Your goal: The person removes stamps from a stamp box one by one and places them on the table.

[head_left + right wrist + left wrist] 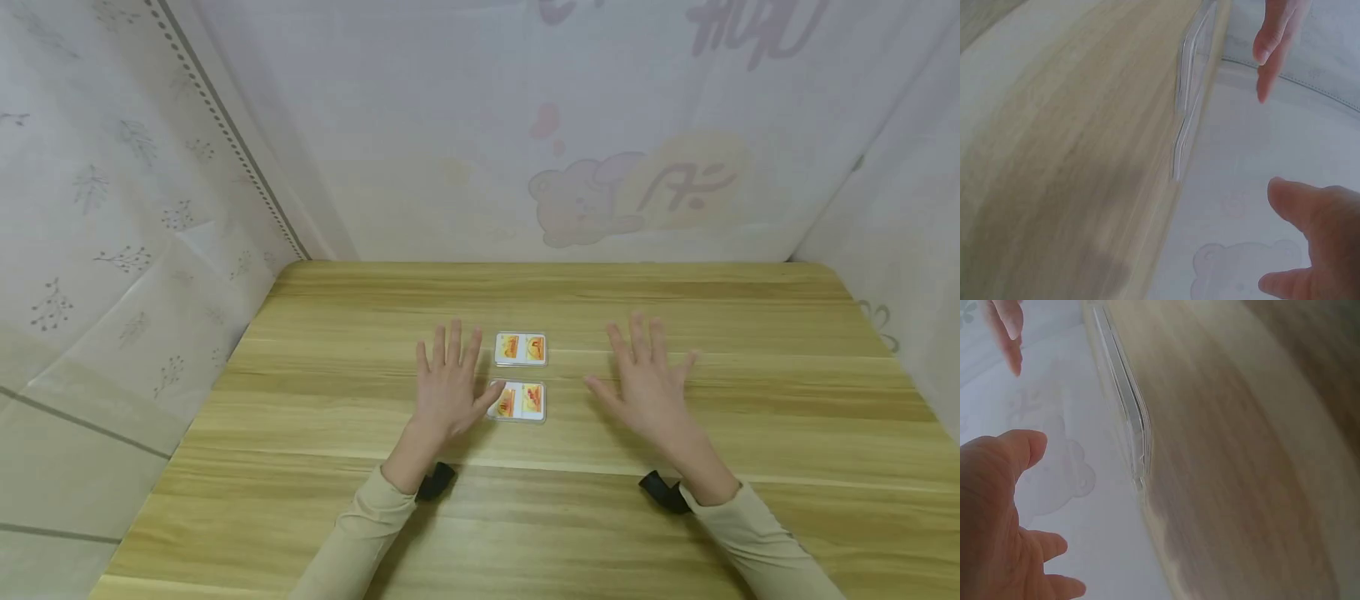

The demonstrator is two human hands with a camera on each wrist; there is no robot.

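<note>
- While the head view has twelve o'clock at the far side of the wood-grain tabletop (300,417), the left hand (447,400) spreads its straight fingers wide toward twelve. Its thumb, angled toward two, overlaps the near picture card there; the left wrist view shows that thumb apart from the clear cases.
- The near picture card (519,402) lies flat between the hands, its long axis running nine to three, two orange-yellow pictures side by side.
- The far picture card (521,349) lies just beyond it at twelve, long axis parallel.
- The right hand (651,398), well apart at three, splays its fingers wide toward twelve, thumb toward ten. The right wrist view shows both cases edge-on; only the head view shows their printed faces.
</note>
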